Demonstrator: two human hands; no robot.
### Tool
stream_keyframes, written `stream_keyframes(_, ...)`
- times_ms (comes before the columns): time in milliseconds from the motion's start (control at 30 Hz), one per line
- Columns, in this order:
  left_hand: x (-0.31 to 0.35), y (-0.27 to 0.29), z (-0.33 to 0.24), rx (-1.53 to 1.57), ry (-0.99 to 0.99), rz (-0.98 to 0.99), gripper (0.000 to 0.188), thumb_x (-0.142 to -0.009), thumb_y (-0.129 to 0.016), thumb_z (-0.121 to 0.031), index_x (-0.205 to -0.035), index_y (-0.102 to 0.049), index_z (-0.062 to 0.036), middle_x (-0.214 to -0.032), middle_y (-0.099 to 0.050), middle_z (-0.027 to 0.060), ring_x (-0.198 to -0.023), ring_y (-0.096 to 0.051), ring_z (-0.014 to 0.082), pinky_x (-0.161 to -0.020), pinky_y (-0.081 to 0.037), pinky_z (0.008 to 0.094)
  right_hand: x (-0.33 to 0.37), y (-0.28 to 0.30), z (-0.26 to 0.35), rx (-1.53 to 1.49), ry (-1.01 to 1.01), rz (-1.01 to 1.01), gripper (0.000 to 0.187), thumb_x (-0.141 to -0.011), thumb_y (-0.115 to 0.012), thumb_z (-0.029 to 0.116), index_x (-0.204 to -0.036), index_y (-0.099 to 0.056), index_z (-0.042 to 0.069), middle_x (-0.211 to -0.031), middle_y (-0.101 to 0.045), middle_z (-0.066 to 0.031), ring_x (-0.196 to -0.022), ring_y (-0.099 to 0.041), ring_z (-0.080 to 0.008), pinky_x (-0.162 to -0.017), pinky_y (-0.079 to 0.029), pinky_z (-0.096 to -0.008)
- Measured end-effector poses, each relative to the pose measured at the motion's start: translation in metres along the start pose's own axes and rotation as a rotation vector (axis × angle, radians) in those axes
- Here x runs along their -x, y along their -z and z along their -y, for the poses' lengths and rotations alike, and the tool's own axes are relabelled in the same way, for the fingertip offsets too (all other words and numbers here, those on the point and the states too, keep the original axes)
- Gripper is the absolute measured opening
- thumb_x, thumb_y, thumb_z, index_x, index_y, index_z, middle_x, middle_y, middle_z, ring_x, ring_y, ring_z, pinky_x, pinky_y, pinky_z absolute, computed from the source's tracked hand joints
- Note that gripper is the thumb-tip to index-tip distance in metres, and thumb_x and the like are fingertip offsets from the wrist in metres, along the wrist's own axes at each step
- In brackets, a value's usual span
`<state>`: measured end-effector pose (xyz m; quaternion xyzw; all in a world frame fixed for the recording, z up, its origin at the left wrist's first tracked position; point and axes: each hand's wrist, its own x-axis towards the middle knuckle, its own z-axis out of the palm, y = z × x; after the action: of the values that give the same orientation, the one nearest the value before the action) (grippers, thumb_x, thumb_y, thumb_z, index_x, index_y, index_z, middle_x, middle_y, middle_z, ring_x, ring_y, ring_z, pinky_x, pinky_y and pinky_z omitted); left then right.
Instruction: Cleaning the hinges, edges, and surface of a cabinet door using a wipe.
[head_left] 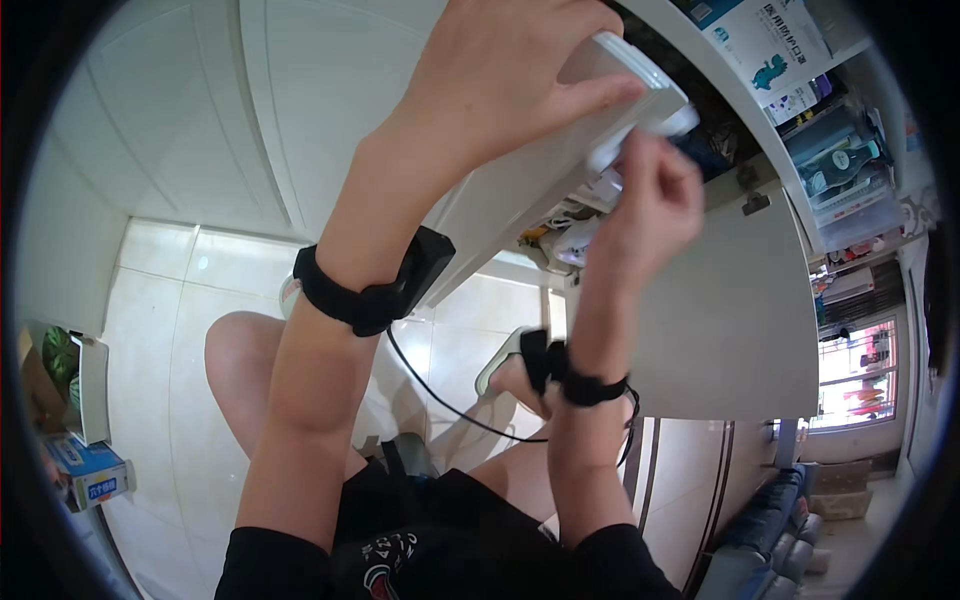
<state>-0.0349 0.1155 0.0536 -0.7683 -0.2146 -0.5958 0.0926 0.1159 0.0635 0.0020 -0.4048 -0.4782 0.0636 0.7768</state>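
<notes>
High in the view, my left hand (510, 75) grips a flat, white, box-like thing (640, 75), its thumb lying along the near side. What kind of thing it is does not show clearly. Just below, my right hand (655, 205) is smeared by motion, with its fingers curled in. Its fingertips are close to a blurred white piece (615, 150) at the lower edge of the white thing; whether they grip it is hidden by the blur. Both hands are above a cabinet with its white door (715, 300) standing open.
Assorted items, some yellow (540, 245), fill the cabinet's inside. Shelves at the upper right carry a white printed box (765, 45) and a dark bottle (840, 165). A black cable (450, 405) runs between my wrist straps. At the left a blue-and-white carton (88, 470) rests by the tiled floor (150, 330).
</notes>
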Motion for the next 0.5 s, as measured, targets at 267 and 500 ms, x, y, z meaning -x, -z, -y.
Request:
stream_keyframes(267, 0.002, 0.003, 0.004, 0.017, -0.029, -0.016, 0.043, -0.079, -0.062, -0.04, -0.097, -0.061, -0.0004, -0.097, -0.059, 0.0139, -0.099, -0.052, 0.0289, -0.1, -0.027, 0.0488, 0.0, -0.018, 0.005, -0.114, 0.128, -0.112, 0.018, -0.08, -0.071, 0.01, -0.085, -0.059, -0.002, -0.08, -0.063, -0.0069, -0.071, -0.057, -0.0073, -0.064, -0.046, -0.0189)
stream_keyframes(500, 0.0, -0.01, 0.006, -0.011, -0.069, -0.044, 0.045, -0.08, -0.06, -0.041, -0.098, -0.061, 0.0, -0.1, -0.059, 0.0151, -0.101, -0.052, 0.0303, -0.102, -0.026, 0.0496, 0.108, 0.015, -0.082, 0.019, -0.146, -0.152, 0.012, -0.081, -0.064, -0.003, -0.078, -0.053, 0.0, -0.084, -0.055, -0.0048, -0.071, -0.053, -0.0088, -0.064, -0.045, -0.0203)
